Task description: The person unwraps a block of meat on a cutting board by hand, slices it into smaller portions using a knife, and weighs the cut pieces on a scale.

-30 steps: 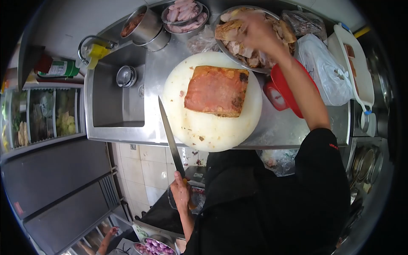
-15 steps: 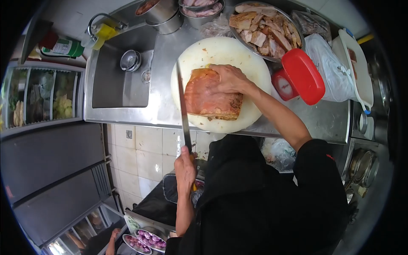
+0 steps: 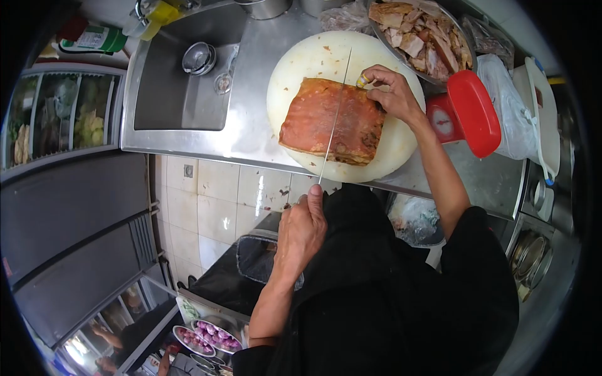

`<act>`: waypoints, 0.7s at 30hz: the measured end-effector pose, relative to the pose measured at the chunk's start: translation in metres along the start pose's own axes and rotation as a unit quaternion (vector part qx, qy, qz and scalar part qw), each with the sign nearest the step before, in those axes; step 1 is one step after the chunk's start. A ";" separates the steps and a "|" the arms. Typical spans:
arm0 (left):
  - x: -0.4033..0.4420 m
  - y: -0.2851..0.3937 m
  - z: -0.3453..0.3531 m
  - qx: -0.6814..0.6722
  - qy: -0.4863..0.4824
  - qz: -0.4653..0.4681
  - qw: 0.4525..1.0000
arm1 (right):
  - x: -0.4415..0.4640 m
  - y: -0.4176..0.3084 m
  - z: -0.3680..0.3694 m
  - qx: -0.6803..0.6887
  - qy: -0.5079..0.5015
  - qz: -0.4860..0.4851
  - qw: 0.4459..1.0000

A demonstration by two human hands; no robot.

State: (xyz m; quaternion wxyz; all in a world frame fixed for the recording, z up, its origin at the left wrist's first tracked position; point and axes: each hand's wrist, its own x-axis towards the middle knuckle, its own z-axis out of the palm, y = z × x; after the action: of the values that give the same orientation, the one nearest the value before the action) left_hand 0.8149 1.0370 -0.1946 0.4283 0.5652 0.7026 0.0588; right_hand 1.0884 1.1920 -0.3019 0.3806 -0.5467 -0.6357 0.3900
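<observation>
A slab of cooked, reddish-brown skin-on meat (image 3: 313, 116), apparently pork, lies on a round white cutting board (image 3: 295, 62). My left hand (image 3: 302, 225) is closed around the handle of a long knife (image 3: 334, 122). Seen nearly edge-on, its thin blade crosses over the slab from near to far edge; I cannot tell how deep it sits. At the slab's far right corner is my right hand (image 3: 392, 94), fingers bent and thumb on the meat. Something yellow is around one of its fingertips.
Beyond the board stands a metal bowl of meat pieces (image 3: 426, 37). A red kitchen scale (image 3: 476, 113) is to the right, beside a white plastic bag (image 3: 511, 119). The steel sink (image 3: 169, 94) lies left. Bowls of purple onions (image 3: 216, 335) and another person's arm are at lower left.
My left hand has brought the knife rightward from the slab's left side to across it. My right hand has shifted from the slab's top to its far right corner. The view has also moved.
</observation>
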 end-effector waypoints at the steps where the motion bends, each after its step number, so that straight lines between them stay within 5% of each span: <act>1: 0.001 0.001 0.000 0.007 -0.004 -0.008 1.000 | 0.001 -0.001 0.000 -0.008 -0.008 -0.004 1.000; 4: 0.003 0.007 -0.004 0.020 -0.012 -0.024 0.999 | 0.008 0.004 0.000 -0.010 0.001 -0.073 0.997; 13: 0.006 0.022 -0.010 0.047 -0.045 -0.043 0.997 | 0.022 0.011 -0.004 0.097 -0.031 0.002 0.995; 21: 0.008 0.028 -0.010 0.061 -0.058 -0.059 0.995 | 0.003 0.009 0.016 -0.025 0.015 -0.084 0.996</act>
State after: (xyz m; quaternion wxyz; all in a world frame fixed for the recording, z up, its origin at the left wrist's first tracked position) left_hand 0.8288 1.0579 -0.1765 0.4359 0.5504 0.7108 -0.0422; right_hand 1.0768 1.1948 -0.3170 0.4079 -0.5066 -0.6832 0.3320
